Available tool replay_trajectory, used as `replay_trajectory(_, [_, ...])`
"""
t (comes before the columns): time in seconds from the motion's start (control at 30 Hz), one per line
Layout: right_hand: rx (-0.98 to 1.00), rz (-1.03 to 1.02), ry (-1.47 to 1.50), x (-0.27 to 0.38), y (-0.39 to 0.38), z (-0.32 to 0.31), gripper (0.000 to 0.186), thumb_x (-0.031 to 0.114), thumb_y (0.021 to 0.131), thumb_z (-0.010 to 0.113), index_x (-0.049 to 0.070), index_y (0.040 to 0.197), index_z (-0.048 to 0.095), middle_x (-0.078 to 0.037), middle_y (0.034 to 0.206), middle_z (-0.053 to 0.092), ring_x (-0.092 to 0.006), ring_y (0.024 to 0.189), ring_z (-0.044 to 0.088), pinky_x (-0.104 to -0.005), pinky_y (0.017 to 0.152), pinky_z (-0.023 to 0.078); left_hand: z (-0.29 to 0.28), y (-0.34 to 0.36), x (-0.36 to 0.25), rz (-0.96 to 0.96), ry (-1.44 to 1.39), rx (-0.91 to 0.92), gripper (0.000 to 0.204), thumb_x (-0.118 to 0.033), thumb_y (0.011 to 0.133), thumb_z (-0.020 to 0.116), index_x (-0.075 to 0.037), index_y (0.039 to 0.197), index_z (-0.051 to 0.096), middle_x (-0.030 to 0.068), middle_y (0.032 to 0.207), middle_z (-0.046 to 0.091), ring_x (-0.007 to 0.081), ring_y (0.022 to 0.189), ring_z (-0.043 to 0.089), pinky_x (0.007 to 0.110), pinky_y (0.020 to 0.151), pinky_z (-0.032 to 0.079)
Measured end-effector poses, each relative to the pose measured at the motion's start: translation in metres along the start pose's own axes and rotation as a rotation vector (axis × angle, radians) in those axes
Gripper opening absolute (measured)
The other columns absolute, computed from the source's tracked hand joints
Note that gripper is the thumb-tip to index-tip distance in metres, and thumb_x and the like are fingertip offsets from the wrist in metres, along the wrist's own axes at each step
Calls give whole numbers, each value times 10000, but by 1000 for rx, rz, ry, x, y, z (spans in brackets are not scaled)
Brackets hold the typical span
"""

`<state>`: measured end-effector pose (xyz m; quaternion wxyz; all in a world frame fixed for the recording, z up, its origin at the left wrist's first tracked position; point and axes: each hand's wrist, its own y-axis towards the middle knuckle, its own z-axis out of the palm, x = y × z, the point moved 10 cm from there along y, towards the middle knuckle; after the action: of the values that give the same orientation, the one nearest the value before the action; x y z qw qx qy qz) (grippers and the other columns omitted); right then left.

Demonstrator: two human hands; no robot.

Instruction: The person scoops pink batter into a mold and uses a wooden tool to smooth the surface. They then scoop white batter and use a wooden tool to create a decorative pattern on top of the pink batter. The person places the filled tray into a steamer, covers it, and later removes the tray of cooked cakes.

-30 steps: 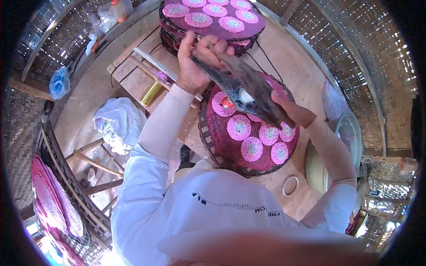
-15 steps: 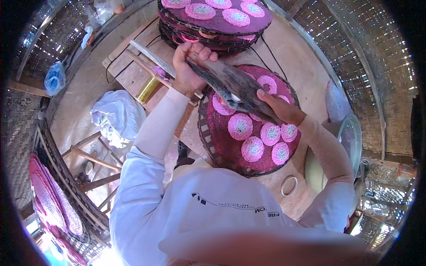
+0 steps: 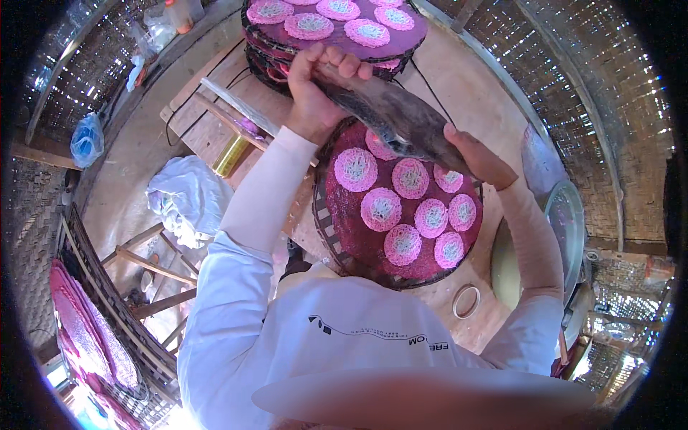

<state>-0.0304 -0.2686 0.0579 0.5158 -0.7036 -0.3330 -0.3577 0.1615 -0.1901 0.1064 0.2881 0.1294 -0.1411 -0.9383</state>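
My left hand (image 3: 315, 93) is closed around the upper end of a long, dark, worn wooden press (image 3: 408, 118). The other end lies in my right hand (image 3: 487, 158), whose thumb rests on top while its fingers are mostly hidden. This press slants down to the right above the far part of a round purple-red tray (image 3: 350, 218) with a dark woven rim. Several pink lacy rounds (image 3: 381, 208) with pale middles are spread over that tray. Part of its far side is covered by the press.
Beyond it stands a stack of similar trays (image 3: 344, 50) bearing pink rounds. To the left are a wooden frame (image 3: 229, 115), a yellow cylinder (image 3: 231, 156) and a white cloth bundle (image 3: 190, 193). A large pale tub (image 3: 566, 222) and a ring (image 3: 466, 302) are at the right.
Both hands have raised the press slightly toward the far side, and it has tilted. More of the rounds at the tray's left and middle show. My grip stays on both ends.
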Motion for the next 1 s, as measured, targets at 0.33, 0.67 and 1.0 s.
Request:
replay_trajectory(0.33, [-109,60,30,-30,13,-27,554,531,873,428,67,1162,517,-13,916,579,-79,713,502,-230,612,423,-55,12,39,-73,0,-129,254,-284,785,490,-99,612,500,36,554,461,209,618,472,361,689,423])
replay_trajectory(0.67, [-72,125,-72,-36,19,-35,560,526,876,422,6,1004,585,-23,773,591,-81,602,509,-219,555,420,-64,6,37,-16,50,-215,260,-285,789,490,-112,602,441,14,539,430,180,573,440,333,651,410])
replay_trajectory(1.0, [-10,-181,118,-7,13,-36,578,499,904,388,-21,1104,540,-46,985,595,-118,840,553,-253,780,441,25,27,27,-21,146,165,350,-335,837,398,-57,655,509,48,570,468,193,618,466,356,693,412])
